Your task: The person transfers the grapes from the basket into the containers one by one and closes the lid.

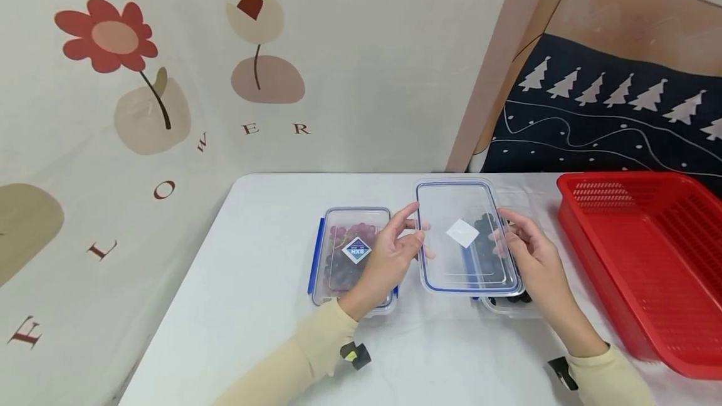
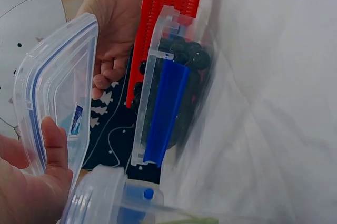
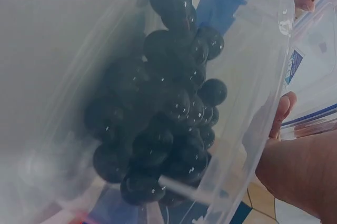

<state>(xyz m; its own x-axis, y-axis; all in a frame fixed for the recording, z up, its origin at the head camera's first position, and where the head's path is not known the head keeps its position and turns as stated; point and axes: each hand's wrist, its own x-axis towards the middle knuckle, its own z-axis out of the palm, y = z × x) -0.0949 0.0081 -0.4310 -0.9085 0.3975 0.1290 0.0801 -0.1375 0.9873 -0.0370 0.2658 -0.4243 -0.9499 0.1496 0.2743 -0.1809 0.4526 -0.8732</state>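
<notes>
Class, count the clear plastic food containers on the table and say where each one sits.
2: the closed container of red grapes under the left hand; the open container of dark grapes beneath the lifted lid.

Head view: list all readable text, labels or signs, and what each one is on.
"F L O W E R": brown letters curving across the wall hanging with the flowers.
"HXB", printed upside down: blue and white diamond label on the shut box of red and dark fruit.
White diamond sticker on the clear lid held by the left hand and right hand: no print shows.
Blue label on that lid, left wrist view: too blurred to read.
</notes>
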